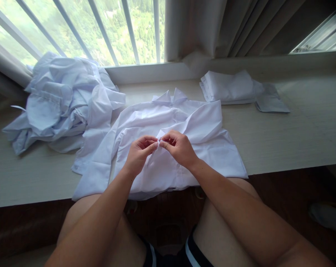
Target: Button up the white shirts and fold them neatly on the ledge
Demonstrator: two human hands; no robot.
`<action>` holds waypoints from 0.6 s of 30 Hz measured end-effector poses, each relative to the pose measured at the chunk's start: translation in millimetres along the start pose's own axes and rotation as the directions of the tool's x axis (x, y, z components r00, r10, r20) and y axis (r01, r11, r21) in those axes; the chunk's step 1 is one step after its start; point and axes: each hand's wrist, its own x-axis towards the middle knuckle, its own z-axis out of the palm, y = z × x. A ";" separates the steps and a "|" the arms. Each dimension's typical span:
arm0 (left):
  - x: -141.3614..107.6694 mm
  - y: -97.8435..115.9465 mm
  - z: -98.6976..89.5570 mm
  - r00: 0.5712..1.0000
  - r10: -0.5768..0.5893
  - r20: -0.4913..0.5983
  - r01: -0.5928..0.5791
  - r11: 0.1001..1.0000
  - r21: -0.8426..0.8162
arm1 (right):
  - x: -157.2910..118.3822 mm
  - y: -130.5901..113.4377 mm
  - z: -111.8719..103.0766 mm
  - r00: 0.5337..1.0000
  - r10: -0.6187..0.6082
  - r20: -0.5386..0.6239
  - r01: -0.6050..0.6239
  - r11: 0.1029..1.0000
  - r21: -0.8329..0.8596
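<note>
A white collared shirt lies spread on the ledge in front of me, its collar towards the window and its hem at the near edge. Over the middle of its front, my left hand pinches a raised fold of the shirt's fabric. Right beside it, my right hand pinches the same fold from the other side, and the fingertips of both hands nearly meet. Whatever small part sits between the fingertips is hidden. One sleeve stretches down to the left, close to my knee.
A crumpled heap of white garments rests on the left of the pale ledge. At the back right lies a stack of folded white cloth with a flat piece beside it. Behind are a barred window and grey curtains.
</note>
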 end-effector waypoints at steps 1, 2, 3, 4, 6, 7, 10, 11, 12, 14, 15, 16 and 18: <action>0.0 -0.4 -0.2 1.000 0.010 -0.004 -0.010 1.000 0.014 | 0.1 -0.1 -0.2 1.000 0.000 -0.001 0.000 1.000 -0.001; 0.0 -0.8 -0.3 1.000 0.021 -0.005 -0.021 1.000 0.024 | 0.2 -0.3 -0.4 1.000 0.003 -0.001 -0.003 1.000 -0.001; 0.0 -1.1 -0.4 0.999 0.034 -0.003 -0.034 0.999 0.032 | 0.4 -0.4 -0.6 1.000 0.009 0.000 -0.009 1.000 0.001; 0.0 -1.4 -0.6 0.999 0.050 0.001 -0.050 0.998 0.041 | 0.6 -0.6 -0.8 1.000 0.015 0.002 -0.015 1.000 0.005; 0.0 -2.0 -0.8 0.997 0.082 0.010 -0.082 0.994 0.066 | 0.9 -1.0 -1.0 1.000 0.026 0.006 -0.026 1.000 0.017; -0.2 -2.3 -1.0 0.995 0.100 0.015 -0.101 0.992 0.082 | 1.1 -1.1 -1.0 1.000 0.030 0.009 -0.030 0.999 0.026; -1.1 -2.3 -1.7 0.988 0.150 0.033 -0.153 0.980 0.131 | 1.7 -1.2 -0.4 0.999 0.051 0.018 -0.052 0.996 0.076; -1.6 -2.1 -2.0 0.985 0.165 0.038 -0.169 0.975 0.142 | 2.1 -0.8 -0.1 0.997 0.069 0.026 -0.071 0.992 0.105; -2.0 -1.7 -2.3 0.983 0.178 0.044 -0.183 0.972 0.150 | 2.6 -0.2 0.3 0.995 0.091 0.038 -0.096 0.985 0.141; -2.7 -0.6 -2.8 0.979 0.197 0.050 -0.202 0.967 0.155 | 3.7 1.4 0.9 0.989 0.132 0.069 -0.145 0.965 0.218; -2.9 -0.1 -2.8 0.977 0.205 0.053 -0.211 0.965 0.153 | 4.3 2.2 1.0 0.985 0.148 0.086 -0.165 0.953 0.254; -3.1 0.3 -2.8 0.976 0.211 0.055 -0.217 0.965 0.150 | 4.8 2.9 0.9 0.982 0.160 0.102 -0.183 0.941 0.284; -3.3 0.9 -2.4 0.974 0.220 0.057 -0.226 0.964 0.139 | 5.8 3.2 0.3 0.975 0.178 0.135 -0.215 0.917 0.337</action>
